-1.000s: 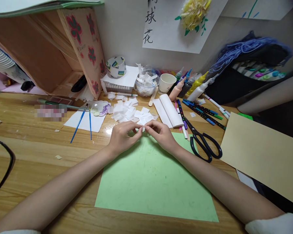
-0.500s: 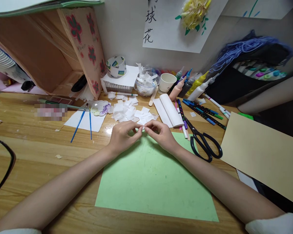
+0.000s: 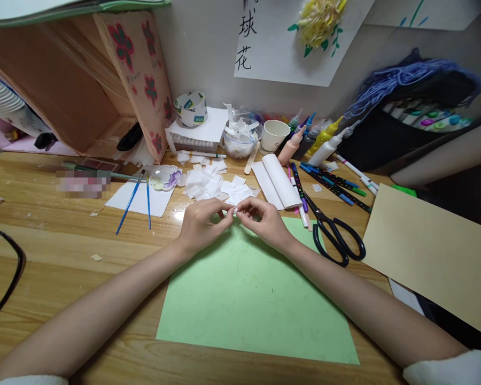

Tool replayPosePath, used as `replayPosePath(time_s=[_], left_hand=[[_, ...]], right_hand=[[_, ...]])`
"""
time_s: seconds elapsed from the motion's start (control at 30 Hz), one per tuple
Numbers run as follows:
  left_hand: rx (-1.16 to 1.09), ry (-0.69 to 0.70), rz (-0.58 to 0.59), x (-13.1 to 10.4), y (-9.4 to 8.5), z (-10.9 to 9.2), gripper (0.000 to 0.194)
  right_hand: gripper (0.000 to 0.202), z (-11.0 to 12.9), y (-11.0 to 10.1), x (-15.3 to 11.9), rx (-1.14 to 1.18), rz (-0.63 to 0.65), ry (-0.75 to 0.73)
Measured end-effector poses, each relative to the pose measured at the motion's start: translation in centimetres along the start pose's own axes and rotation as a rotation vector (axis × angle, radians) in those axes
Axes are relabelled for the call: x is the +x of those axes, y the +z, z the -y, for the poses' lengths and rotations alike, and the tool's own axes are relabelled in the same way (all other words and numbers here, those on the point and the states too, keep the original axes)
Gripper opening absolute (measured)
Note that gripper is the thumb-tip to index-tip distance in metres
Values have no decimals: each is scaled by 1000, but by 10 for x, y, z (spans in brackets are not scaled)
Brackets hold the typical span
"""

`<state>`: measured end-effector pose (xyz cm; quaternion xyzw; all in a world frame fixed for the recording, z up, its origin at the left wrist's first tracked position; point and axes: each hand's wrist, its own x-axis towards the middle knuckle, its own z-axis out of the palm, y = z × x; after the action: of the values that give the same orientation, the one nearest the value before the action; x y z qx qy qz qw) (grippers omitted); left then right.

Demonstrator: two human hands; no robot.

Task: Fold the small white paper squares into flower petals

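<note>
My left hand and my right hand meet fingertip to fingertip over the top edge of a green sheet. Both pinch one tiny white piece of paper, mostly covered by the fingers. Just beyond them lies a loose pile of small white paper squares. A rolled white paper rests behind my right hand, and black scissors lie to its right, partly over the green sheet.
Behind stand a clear bowl of paper scraps, a paper cup and paint bottles. Blue brushes lie at left on white paper. Markers and a tan sheet are at right.
</note>
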<state>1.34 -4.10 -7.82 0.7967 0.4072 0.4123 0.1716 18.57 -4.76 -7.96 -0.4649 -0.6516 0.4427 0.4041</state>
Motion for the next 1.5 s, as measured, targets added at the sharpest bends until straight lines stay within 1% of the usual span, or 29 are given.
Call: replayPosePath(time_s=[0.3, 0.57, 0.73, 0.83, 0.93, 1.07, 1.2, 1.3, 1.37, 1.43, 1.5], left_hand=[[12, 8, -7, 0, 1, 0, 10], [13, 8, -1, 0, 1, 1, 10], [8, -1, 38, 0, -1, -1, 13], [6, 21, 68, 1, -2, -3, 14], [16, 41, 72, 1, -1, -3, 14], [30, 4, 62, 0, 0, -1, 12], [34, -93, 11, 2, -1, -1, 10], [15, -223, -82, 4, -2, 0, 12], [-38, -283, -146, 5, -3, 2, 16], [-113, -282, -183, 5, -4, 4, 20], [-168, -230, -155, 4, -5, 4, 22]], right_hand=[[8, 2, 0, 0, -3, 9, 10], [10, 2, 0, 1, -15, -10, 11], [11, 2, 0, 1, -17, -17, 21], [11, 1, -1, 1, 1, -24, 20], [12, 1, -1, 1, 6, -27, 14], [10, 1, -1, 1, -13, -22, 3], [7, -1, -1, 1, -7, -58, -6], [8, -4, -2, 2, -1, -115, -2], [8, -6, -2, 2, 1, -164, 9], [8, -6, -2, 2, -2, -201, 18], [7, -4, -2, 1, -25, -187, 3]])
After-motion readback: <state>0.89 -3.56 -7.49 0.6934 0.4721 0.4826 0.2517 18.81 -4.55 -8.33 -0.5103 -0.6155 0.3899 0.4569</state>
